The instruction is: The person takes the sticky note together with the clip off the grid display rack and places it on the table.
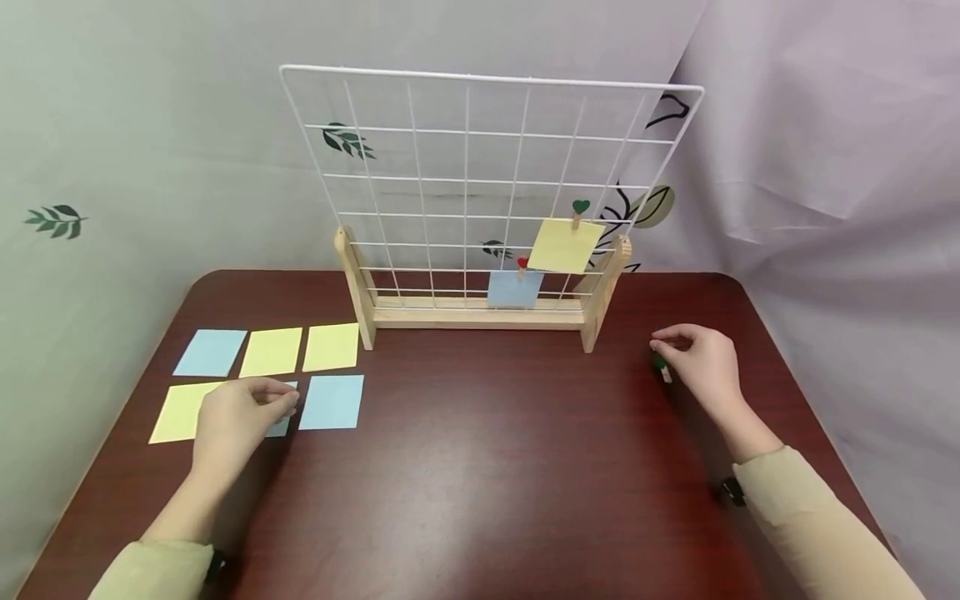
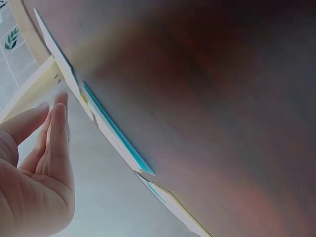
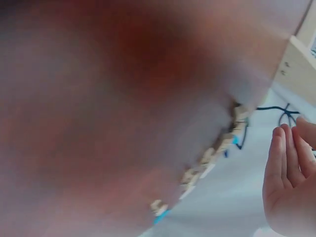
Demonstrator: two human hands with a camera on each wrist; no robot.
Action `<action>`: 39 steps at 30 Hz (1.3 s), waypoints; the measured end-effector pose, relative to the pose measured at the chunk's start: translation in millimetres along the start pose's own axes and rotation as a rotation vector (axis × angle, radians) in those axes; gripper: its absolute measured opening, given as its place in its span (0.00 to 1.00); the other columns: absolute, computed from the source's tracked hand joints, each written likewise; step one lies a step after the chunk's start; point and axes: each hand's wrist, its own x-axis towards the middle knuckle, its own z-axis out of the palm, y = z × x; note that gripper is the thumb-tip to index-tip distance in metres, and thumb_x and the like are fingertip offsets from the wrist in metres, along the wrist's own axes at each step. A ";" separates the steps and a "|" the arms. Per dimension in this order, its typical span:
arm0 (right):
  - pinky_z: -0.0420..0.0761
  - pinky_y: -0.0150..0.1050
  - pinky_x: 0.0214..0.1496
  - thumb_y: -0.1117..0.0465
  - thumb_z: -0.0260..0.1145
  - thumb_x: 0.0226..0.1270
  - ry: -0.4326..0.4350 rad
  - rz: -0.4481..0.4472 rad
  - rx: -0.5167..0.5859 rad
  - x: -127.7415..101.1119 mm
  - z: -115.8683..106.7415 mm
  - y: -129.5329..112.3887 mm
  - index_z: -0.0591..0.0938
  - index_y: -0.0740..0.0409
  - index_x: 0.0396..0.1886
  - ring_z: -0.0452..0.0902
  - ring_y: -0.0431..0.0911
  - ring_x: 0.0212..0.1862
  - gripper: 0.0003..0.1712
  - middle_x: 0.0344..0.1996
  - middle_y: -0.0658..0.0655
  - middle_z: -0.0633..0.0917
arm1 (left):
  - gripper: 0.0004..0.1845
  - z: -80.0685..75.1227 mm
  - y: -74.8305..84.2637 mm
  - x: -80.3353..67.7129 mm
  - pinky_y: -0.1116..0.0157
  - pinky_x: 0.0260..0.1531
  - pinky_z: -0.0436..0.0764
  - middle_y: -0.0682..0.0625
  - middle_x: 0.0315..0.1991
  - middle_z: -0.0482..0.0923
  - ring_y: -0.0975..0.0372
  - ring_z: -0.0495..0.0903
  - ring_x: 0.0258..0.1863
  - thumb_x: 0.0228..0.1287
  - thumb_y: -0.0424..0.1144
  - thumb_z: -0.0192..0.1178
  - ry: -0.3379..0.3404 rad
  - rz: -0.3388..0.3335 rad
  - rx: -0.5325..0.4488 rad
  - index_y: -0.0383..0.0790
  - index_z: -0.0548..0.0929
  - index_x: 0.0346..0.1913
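Note:
My left hand [image 1: 243,417] hovers over the front row of sticky notes, partly covering a blue note [image 1: 280,428] and a yellow note [image 1: 178,414]. A gap shows between its thumb and fingertips in the left wrist view, with nothing held. Beside it lies another blue note [image 1: 331,402]. On the right, my right hand [image 1: 701,362] is above small wooden clothespins, its fingers bent and no object between them. One green-topped clothespin [image 1: 662,367] shows below its fingertips; the right wrist view reveals several wooden clothespins [image 3: 207,157] in a row, mostly hidden from the head view.
A white wire grid [image 1: 467,179] stands in a wooden base [image 1: 480,318] at the back. A green-heart clothespin [image 1: 581,208] clips a yellow note [image 1: 566,247] to it; a red-heart one [image 1: 522,265] clips a blue note [image 1: 514,290]. Behind the hand lie blue [image 1: 210,352] and yellow notes [image 1: 271,352].

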 end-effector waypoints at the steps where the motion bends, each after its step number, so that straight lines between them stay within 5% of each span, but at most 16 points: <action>1: 0.73 0.21 0.29 0.65 0.76 0.68 0.004 -0.003 0.012 0.9 -0.7 -2.6 0.93 0.61 0.44 0.72 0.16 0.26 0.07 0.38 0.65 0.94 | 0.09 0.7 1.7 1.2 0.69 0.20 0.71 0.42 0.28 0.91 0.65 0.82 0.24 0.66 0.36 0.73 -0.001 -0.004 -0.008 0.30 0.92 0.41; 11: 0.75 0.20 0.26 0.64 0.76 0.69 0.042 -0.031 0.126 12.5 -7.4 -36.1 0.93 0.61 0.44 0.79 0.27 0.19 0.08 0.34 0.65 0.93 | 0.08 13.2 36.6 17.0 0.72 0.23 0.74 0.41 0.31 0.93 0.63 0.89 0.26 0.67 0.35 0.73 -0.004 0.032 -0.115 0.31 0.92 0.42; 16: 0.73 0.20 0.25 0.63 0.77 0.67 0.078 -0.044 0.179 23.8 -13.6 -55.4 0.94 0.60 0.44 0.75 0.22 0.19 0.08 0.37 0.64 0.94 | 0.09 25.8 59.7 28.5 0.72 0.22 0.73 0.39 0.32 0.93 0.66 0.88 0.26 0.67 0.35 0.73 -0.011 0.077 -0.170 0.31 0.93 0.42; 21: 0.76 0.17 0.31 0.64 0.78 0.67 0.105 -0.048 0.217 34.5 -19.0 -75.2 0.94 0.60 0.42 0.78 0.18 0.26 0.07 0.34 0.49 0.94 | 0.08 37.3 86.7 41.7 0.73 0.26 0.74 0.40 0.34 0.93 0.61 0.90 0.29 0.66 0.35 0.72 -0.015 0.143 -0.184 0.33 0.93 0.42; 28: 0.78 0.16 0.36 0.65 0.77 0.66 0.128 -0.076 0.300 49.3 -24.8 -102.0 0.93 0.64 0.42 0.80 0.17 0.29 0.07 0.25 0.18 0.81 | 0.05 46.1 128.7 57.8 0.74 0.28 0.78 0.41 0.35 0.93 0.53 0.93 0.31 0.67 0.33 0.72 -0.056 0.221 -0.268 0.35 0.93 0.42; 39: 0.79 0.17 0.36 0.66 0.77 0.66 0.163 -0.137 0.378 70.5 -27.0 -135.7 0.94 0.64 0.41 0.81 0.19 0.29 0.07 0.26 0.21 0.84 | 0.05 50.5 187.9 79.4 0.67 0.33 0.82 0.44 0.36 0.94 0.54 0.93 0.33 0.66 0.34 0.72 -0.073 0.349 -0.313 0.37 0.94 0.42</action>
